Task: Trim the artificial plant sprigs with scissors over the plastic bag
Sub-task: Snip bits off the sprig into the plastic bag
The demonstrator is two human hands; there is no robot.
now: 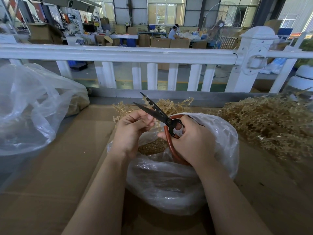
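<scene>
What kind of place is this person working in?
Probably a factory or workshop: a big hall with stacked cardboard boxes, a large standing fan, and a heap of plastic sprigs waiting to be trimmed.

Right hand (191, 141) holds open scissors (152, 111) around a sprig (149, 102) pinched by left hand (130, 131), above the bag (220, 133).

A white railing (118, 54) with a moulded post (253, 53) ran across the near edge of a factory hall. Beyond it lay a grey floor (125, 73) with green and yellow lines, stacked cardboard boxes (171, 42), a large pedestal fan (221, 22) and a seated worker (174, 33). Daylight came through tall windows (166, 11).
</scene>
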